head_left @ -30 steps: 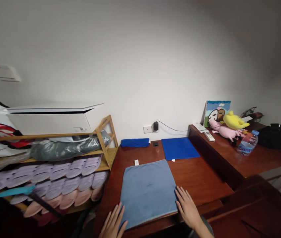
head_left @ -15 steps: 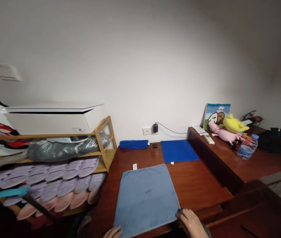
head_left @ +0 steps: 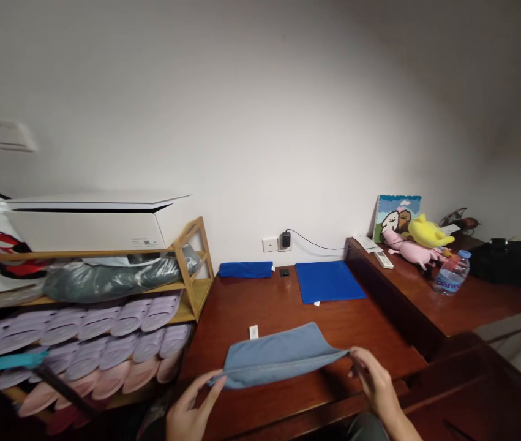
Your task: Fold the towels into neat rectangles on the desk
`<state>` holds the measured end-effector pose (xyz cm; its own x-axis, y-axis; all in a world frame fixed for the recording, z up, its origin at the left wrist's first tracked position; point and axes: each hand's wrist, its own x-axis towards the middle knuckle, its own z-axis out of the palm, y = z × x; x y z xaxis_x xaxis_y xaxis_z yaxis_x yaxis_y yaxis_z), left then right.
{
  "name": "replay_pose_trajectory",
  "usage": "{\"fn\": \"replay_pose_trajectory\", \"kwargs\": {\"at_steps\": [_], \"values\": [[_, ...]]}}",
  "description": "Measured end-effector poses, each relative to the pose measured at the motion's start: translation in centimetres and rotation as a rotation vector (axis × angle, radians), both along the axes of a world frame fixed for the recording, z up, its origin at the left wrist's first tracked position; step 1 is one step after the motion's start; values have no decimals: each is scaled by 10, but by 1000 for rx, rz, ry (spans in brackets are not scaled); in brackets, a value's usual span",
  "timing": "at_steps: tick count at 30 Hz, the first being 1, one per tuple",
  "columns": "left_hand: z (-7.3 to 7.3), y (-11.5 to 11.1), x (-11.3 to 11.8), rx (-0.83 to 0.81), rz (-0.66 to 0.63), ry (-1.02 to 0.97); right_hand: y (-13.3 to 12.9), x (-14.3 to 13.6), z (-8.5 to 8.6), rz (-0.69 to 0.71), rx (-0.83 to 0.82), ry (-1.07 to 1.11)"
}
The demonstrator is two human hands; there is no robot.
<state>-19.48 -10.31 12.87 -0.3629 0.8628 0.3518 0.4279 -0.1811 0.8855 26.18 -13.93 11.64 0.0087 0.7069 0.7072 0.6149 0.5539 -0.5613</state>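
Note:
A light blue cloth [head_left: 278, 355] with a white tag lies on the brown wooden table [head_left: 242, 306], its near half lifted and folded back over the far half. My left hand [head_left: 194, 401] pinches the cloth's near left corner. The near right corner is held between the fingers of my right hand [head_left: 373, 376], raised a little above the table. Behind it, a dark blue cloth [head_left: 329, 282] is spread flat at the back right. A rolled or folded dark blue cloth [head_left: 245, 269] rests by the wall at the back left.
On the left stands a wooden rack [head_left: 198, 275] with purple slippers [head_left: 117, 318] and a white box [head_left: 90, 226]. A higher desk [head_left: 407, 294] on the right bears a water bottle [head_left: 452, 275], plush toys [head_left: 428, 233] and a remote [head_left: 384, 260]. A charger [head_left: 286, 239] is plugged into the wall.
Both hands have raised the light blue cloth's near edge and carried it away from me, so the flat cloth is now doubled over. The view has shifted slightly.

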Motion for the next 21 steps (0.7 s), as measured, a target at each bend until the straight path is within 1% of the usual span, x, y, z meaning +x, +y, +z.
{"fn": "replay_pose_trajectory", "kwargs": {"at_steps": [2,4,5,6,7,9,11,13,15,17,18,19,21], "values": [[37,7,15,98,-63,-18,0,9,27,-56,90,11],[68,13,30,179,-100,-30,-2,17,56,-137,173,-25],[80,16,36,200,-115,-43,-4,19,70,-176,211,-44],[89,19,42,208,-125,-62,-5,21,82,-206,245,-58],[95,21,47,204,-131,-85,-7,23,93,-228,268,-65],[99,24,53,173,-132,-128,-11,26,107,-254,297,-68],[98,26,54,145,-131,-158,-15,28,114,-261,305,-79],[95,26,52,127,-137,-178,-16,31,113,-247,301,-90],[93,29,47,118,-144,-190,-9,32,109,-229,279,-83],[92,41,42,99,-155,-183,11,30,103,-206,234,-54],[91,52,40,84,-163,-169,27,27,100,-191,204,-37],[89,66,38,66,-169,-141,47,23,97,-174,170,-22],[81,101,35,32,-170,-59,93,10,89,-143,84,-12]]}}
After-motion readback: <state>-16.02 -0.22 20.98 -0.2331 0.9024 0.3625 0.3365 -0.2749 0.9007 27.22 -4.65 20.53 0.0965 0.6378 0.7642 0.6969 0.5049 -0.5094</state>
